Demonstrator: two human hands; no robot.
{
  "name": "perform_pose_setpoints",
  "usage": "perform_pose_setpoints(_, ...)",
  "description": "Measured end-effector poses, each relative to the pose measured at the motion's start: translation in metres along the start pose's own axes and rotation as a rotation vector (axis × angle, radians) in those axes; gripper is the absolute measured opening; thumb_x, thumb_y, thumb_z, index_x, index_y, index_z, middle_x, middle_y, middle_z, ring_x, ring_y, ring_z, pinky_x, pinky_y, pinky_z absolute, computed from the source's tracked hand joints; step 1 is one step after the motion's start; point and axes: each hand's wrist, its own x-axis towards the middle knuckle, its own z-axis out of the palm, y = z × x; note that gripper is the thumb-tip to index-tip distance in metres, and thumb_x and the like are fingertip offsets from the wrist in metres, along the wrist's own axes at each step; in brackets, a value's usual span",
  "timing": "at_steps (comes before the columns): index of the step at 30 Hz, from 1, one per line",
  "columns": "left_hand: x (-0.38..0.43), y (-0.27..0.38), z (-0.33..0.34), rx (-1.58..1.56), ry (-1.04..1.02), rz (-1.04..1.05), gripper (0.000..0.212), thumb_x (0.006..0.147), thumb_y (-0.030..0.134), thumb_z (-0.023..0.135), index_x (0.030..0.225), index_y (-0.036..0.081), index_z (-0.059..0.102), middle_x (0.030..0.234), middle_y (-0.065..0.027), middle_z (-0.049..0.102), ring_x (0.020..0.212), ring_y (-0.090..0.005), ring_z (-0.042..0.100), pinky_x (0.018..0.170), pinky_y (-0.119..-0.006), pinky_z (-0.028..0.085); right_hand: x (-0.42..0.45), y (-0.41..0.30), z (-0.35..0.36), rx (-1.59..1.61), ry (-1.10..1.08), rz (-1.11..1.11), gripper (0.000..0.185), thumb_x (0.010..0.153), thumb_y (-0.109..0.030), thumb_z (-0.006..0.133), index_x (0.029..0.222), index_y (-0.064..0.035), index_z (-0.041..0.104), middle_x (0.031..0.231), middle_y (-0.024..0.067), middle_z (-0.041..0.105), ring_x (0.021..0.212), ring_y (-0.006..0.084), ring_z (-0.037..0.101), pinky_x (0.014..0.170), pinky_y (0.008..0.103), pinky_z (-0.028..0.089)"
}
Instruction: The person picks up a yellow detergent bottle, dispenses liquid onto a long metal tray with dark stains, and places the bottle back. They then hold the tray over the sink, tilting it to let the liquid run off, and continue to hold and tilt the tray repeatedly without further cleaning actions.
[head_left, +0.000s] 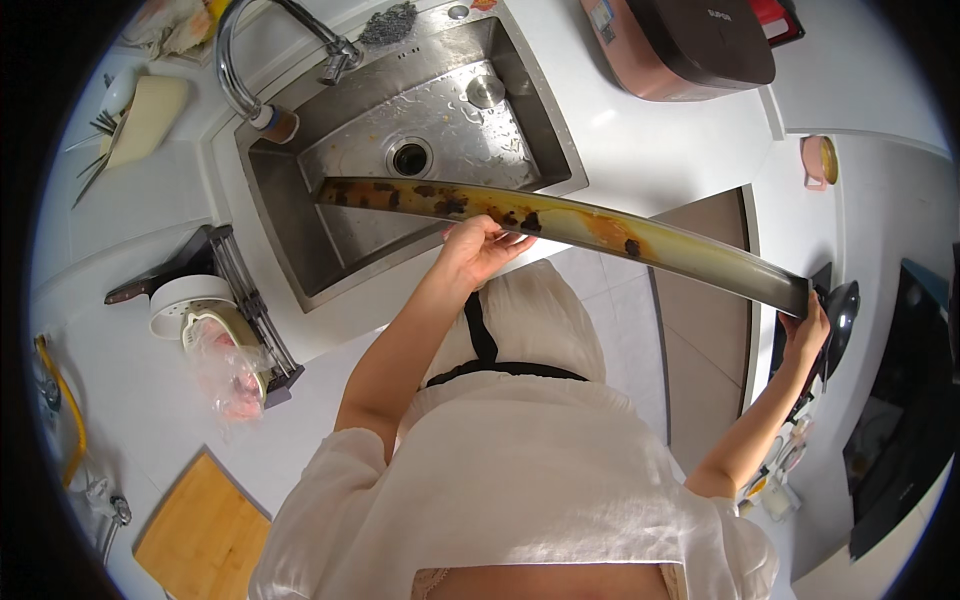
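Note:
A long, shallow metal tray (675, 251), stained with yellow-brown grease and dark burnt patches, slants across the front of the stainless steel sink (352, 277). Its left end lies over the basin and its right end reaches past the counter. My left hand (480, 251) supports its near edge from below, left of the middle, palm turned up. At the far right end, my right hand (806, 330) grips the tray's end, with part of the fingers hidden behind it. The drain (411, 158) shows just beyond the tray, and drops of water lie on the basin floor.
A chrome faucet (236, 67) arches over the sink's left corner, near a steel wool scourer (388, 24). A rice cooker (679, 45) stands at the upper right. Left are a folding rack (251, 300), a white strainer (169, 307) and a cutting board (202, 532). A dark pan (844, 315) sits beyond my right hand.

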Motion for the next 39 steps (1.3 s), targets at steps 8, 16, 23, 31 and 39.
perform_pose_setpoints(8, 0.008, -0.004, 0.000, 0.100, 0.037, -0.024, 0.034, 0.070, -0.014, 0.031, 0.103, -0.005, 0.036, 0.106, -0.0178, 0.040, 0.100, -0.0291, 0.046, 0.095, -0.055, 0.035, 0.004, -0.005, -0.002, -0.088, 0.022, 0.013, 0.027, 0.085, -0.024, 0.051, 0.091, 0.0011, 0.059, 0.071, 0.0053, 0.060, 0.052, 0.0111, 0.058, 0.040, 0.0210, 0.050)
perform_pose_setpoints(16, 0.000, -0.007, 0.010, 0.123, 0.127, 0.043, 0.031, 0.072, -0.011, 0.032, 0.102, -0.005, 0.038, 0.101, -0.0185, 0.043, 0.092, -0.0284, 0.049, 0.094, -0.057, 0.035, 0.026, 0.032, 0.007, -0.067, -0.011, 0.144, 0.026, 0.083, -0.026, 0.054, 0.088, -0.0012, 0.060, 0.070, 0.0041, 0.060, 0.050, 0.0119, 0.057, 0.040, 0.0221, 0.049)
perform_pose_setpoints(23, -0.003, -0.006, 0.015, 0.172, 0.167, 0.060, 0.027, 0.072, -0.010, 0.033, 0.099, -0.007, 0.039, 0.099, -0.0193, 0.043, 0.093, -0.0307, 0.049, 0.096, -0.056, 0.033, 0.036, 0.077, 0.014, -0.113, 0.007, 0.242, 0.030, 0.084, -0.028, 0.053, 0.084, 0.0022, 0.058, 0.065, 0.0050, 0.058, 0.042, 0.0126, 0.053, 0.038, 0.0217, 0.047)
perform_pose_setpoints(31, 0.003, -0.009, 0.016, 0.186, 0.173, 0.092, 0.030, 0.074, -0.009, 0.032, 0.103, -0.008, 0.037, 0.105, -0.0211, 0.041, 0.099, -0.0324, 0.045, 0.098, -0.055, 0.031, 0.031, 0.099, 0.002, -0.007, -0.007, 0.222, 0.030, 0.086, -0.026, 0.051, 0.093, 0.0024, 0.058, 0.075, 0.0066, 0.060, 0.059, 0.0143, 0.059, 0.046, 0.0249, 0.051)
perform_pose_setpoints(39, -0.004, -0.011, 0.011, 0.200, -0.009, 0.160, 0.025, 0.083, -0.007, 0.032, 0.107, -0.005, 0.038, 0.106, -0.0168, 0.043, 0.099, -0.0263, 0.046, 0.099, -0.055, 0.029, 0.028, 0.105, -0.017, 0.294, -0.110, -0.080, 0.033, 0.089, -0.022, 0.048, 0.110, 0.0021, 0.053, 0.095, 0.0069, 0.060, 0.080, 0.0133, 0.059, 0.067, 0.0252, 0.050)
